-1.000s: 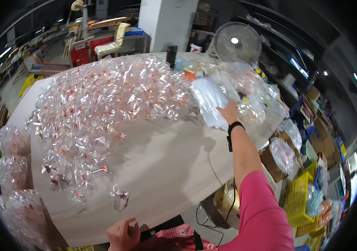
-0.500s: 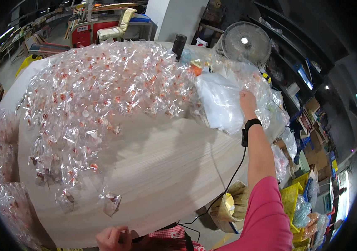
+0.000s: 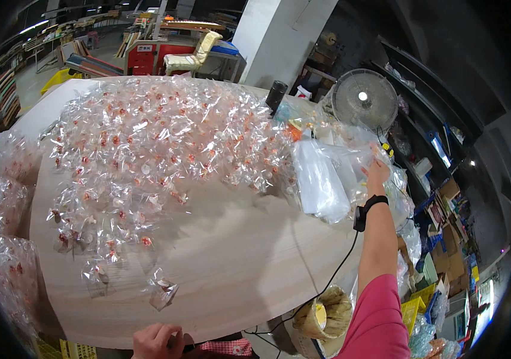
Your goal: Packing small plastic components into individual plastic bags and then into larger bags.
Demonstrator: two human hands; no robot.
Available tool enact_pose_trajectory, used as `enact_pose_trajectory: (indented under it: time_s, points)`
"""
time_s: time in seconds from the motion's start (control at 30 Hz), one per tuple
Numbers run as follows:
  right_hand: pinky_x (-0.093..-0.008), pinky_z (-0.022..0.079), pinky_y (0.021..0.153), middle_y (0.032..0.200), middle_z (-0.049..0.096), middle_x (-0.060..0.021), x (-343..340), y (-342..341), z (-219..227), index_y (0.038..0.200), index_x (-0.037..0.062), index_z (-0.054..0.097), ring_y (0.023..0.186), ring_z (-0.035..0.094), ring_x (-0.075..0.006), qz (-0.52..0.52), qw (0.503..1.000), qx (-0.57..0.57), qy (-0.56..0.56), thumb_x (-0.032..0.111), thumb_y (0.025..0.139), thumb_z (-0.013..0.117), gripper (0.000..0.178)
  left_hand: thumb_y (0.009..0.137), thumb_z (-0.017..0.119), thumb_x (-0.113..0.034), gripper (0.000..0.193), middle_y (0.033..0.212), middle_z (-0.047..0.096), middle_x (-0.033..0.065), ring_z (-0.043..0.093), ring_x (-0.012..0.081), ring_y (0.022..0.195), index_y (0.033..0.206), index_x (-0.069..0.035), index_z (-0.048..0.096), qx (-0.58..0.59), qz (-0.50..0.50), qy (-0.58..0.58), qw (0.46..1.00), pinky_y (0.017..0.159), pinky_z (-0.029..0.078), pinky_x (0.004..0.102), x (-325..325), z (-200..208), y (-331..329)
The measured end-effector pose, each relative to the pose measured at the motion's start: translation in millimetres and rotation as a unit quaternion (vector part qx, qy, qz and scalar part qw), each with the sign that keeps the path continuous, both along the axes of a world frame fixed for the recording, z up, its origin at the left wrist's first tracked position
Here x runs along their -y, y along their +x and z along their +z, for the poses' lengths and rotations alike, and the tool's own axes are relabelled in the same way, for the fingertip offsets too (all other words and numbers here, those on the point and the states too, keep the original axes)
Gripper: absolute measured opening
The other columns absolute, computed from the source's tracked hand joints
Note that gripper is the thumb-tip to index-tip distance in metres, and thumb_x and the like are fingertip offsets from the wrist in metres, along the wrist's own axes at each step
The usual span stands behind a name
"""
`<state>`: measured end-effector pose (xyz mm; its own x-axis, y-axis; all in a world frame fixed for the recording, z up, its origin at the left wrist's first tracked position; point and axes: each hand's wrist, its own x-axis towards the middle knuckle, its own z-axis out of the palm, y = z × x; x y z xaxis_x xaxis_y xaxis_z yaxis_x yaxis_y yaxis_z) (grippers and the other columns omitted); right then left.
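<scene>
My right hand [image 3: 376,172] reaches out to the right side of the table, fingers closed on the edge of a clear plastic bag [image 3: 344,157]. That bag lies partly over a flat pile of whitish plastic bags [image 3: 321,188]. My left hand [image 3: 158,342] rests at the near table edge with its fingers curled; whatever may be inside it is hidden. A large heap of small clear packets [image 3: 142,137] with red and white pieces in them spreads over the table's left and far side. One packet [image 3: 163,290] lies apart, closer to my left hand.
Large filled clear bags [image 3: 7,203] line the left table edge. A black cylinder [image 3: 276,96] and a round fan [image 3: 364,102] stand at the far right. Below the right edge are a lined bin [image 3: 327,314] and a yellow crate [image 3: 411,314]. A black cable [image 3: 345,257] hangs from my right wrist.
My right hand has drawn the clear bag's edge rightward, off the whitish pile. The head view has shifted, so the table sits lower. My left hand stays at the near edge.
</scene>
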<state>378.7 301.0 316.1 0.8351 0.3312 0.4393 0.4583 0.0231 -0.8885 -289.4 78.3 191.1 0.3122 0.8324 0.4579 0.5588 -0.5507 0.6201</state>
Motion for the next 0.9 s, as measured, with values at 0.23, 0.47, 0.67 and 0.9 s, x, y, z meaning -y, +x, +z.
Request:
enact_pose_trajectory:
  time_s: [0.23,0.47,0.67,0.9]
  points:
    - [-0.0376,0.064,0.074,0.115,0.062,-0.0177,1.0,43.6,61.5,0.118,-0.0103,0.060,0.096,0.064,-0.0276,0.083,0.952,-0.037,0.293,0.002,0.096,0.053,0.025,0.079,0.072,-0.008,0.010,0.064,0.052,0.0074,0.054,0.0266,0.054,0.086,-0.010,0.065,0.015,-0.015,0.003,1.000,0.050,0.044,0.0370,-1.9,2.4,0.2]
    - [-0.0292,0.061,0.062,0.093,0.069,-0.0071,39.8,-61.8,167.2,0.100,-0.0034,0.070,0.080,0.068,-0.0170,0.150,0.975,0.063,0.150,0.009,0.094,0.063,0.016,0.080,0.072,-0.008,0.009,0.062,0.051,0.0073,0.054,0.0265,0.054,0.087,-0.011,0.066,0.007,-0.012,0.022,1.000,0.048,0.043,0.0369,6.8,2.8,-0.7]
    - [-0.0200,0.046,0.042,0.068,0.065,-0.0025,127.9,-187.5,207.1,0.084,0.0021,0.067,0.052,0.062,-0.0092,0.238,0.939,0.248,0.005,0.016,0.095,0.060,0.019,0.074,0.073,-0.007,0.023,0.067,0.053,0.0060,0.056,0.0226,0.063,0.094,-0.007,0.062,-0.008,-0.042,-0.038,0.998,0.055,0.045,0.0349,8.2,-23.8,-7.3]
    - [-0.0195,0.035,0.033,0.048,0.053,0.0010,264.2,-307.1,217.5,0.079,0.0006,0.066,0.036,0.050,-0.0060,0.330,0.900,0.255,-0.124,0.027,0.098,0.060,0.033,0.074,0.075,-0.012,0.049,0.113,0.057,0.0170,0.054,0.0368,0.108,0.118,-0.003,0.057,0.132,-0.054,0.187,0.972,0.092,0.044,0.0436,25.2,93.7,35.1]
